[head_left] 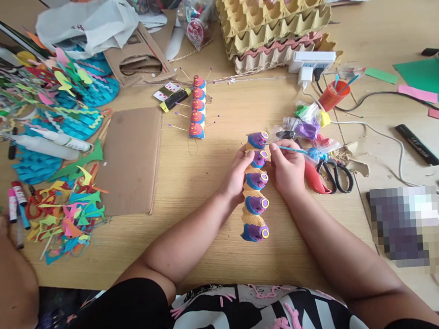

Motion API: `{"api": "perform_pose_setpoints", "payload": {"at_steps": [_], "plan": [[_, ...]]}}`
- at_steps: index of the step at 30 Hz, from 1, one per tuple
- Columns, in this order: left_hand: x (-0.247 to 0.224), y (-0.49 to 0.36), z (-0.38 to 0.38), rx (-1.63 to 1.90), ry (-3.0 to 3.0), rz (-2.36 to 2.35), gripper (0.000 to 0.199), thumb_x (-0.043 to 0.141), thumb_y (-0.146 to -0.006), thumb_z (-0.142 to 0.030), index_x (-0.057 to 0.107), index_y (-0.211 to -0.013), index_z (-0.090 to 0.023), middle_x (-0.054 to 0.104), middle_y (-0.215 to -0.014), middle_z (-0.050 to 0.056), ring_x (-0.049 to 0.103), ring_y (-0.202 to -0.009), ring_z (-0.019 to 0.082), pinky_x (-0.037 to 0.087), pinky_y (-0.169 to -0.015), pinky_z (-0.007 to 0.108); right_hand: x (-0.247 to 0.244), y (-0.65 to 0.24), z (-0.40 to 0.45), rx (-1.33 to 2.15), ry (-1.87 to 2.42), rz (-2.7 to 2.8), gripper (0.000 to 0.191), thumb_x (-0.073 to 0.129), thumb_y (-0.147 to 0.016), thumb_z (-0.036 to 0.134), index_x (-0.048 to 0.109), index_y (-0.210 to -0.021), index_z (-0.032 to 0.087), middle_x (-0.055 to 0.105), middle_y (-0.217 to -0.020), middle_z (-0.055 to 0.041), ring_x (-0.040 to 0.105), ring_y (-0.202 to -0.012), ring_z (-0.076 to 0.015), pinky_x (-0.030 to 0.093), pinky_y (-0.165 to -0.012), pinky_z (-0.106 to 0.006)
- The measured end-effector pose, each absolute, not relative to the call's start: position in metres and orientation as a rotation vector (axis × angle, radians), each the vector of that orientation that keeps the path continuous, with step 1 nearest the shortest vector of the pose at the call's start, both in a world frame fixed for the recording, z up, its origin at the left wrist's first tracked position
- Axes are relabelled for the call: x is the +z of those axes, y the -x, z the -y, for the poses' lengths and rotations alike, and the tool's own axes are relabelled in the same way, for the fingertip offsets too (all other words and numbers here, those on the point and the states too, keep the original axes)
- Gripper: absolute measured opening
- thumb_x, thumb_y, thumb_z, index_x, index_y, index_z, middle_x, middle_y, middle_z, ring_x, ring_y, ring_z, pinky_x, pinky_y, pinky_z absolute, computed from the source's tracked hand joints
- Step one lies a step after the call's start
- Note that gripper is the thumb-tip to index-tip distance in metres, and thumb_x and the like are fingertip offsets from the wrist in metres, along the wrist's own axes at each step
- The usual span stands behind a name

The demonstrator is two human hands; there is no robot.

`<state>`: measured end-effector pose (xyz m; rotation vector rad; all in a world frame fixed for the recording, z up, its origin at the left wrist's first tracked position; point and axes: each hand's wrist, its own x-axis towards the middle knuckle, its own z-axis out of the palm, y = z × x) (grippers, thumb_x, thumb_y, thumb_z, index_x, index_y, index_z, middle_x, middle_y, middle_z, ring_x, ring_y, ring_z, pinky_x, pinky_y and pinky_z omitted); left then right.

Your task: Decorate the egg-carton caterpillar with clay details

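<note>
My left hand [239, 172] is closed around the upper left side of an egg-carton strip [251, 187], the thumb lying on a bump near its top. Purple and blue clay covers the strip's bumps, and each carries a yellow ring; bare tan carton shows between them. In my right hand [288, 169] a thin blue modelling tool [293, 149] is pinched, its tip at the topmost bump. Farther back stands a second egg-carton strip [197, 111] in red and blue, with drawn faces and purple-tipped sticks poking out of its sides.
Black-handled scissors [333, 175] and bagged clay [308, 127] lie right of my hands. An orange cup [332, 97] holds more blue tools. Egg trays [270, 27] are stacked at the back. Cardboard [132, 160] and paper scraps [72, 213] lie left. A person's arm [10, 266] is at left.
</note>
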<state>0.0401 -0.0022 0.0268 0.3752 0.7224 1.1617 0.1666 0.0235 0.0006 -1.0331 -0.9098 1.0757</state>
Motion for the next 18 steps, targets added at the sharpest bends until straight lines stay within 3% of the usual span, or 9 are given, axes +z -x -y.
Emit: {"api": "perform_pose_setpoints", "payload": {"at_steps": [10,18], "plan": [[0.0281,-0.0405,0.003,1.144,-0.428,-0.74,0.025,0.073,-0.095,-0.031,0.065,-0.117,-0.024,0.073,-0.095,0.0,0.072,-0.078,0.013,0.057,-0.067,0.022,-0.0021,-0.1681,-0.0244,1.039,1.065,0.941,0.032,0.087,-0.082,0.051,0.07,-0.083,0.023,0.067,-0.078,0.0012,0.06,-0.067,-0.0123,0.048,-0.055,-0.025],[0.0299,-0.0417,0.0034,1.135,-0.415,-0.812,0.032,0.079,-0.092,-0.035,0.066,-0.119,-0.024,0.073,-0.104,0.0,0.071,-0.084,0.012,0.052,-0.071,0.022,-0.0042,-0.1687,-0.0261,1.018,1.068,0.946,0.035,0.088,-0.081,0.052,0.068,-0.083,0.022,0.066,-0.078,0.0016,0.062,-0.072,-0.0131,0.053,-0.067,-0.028]]}}
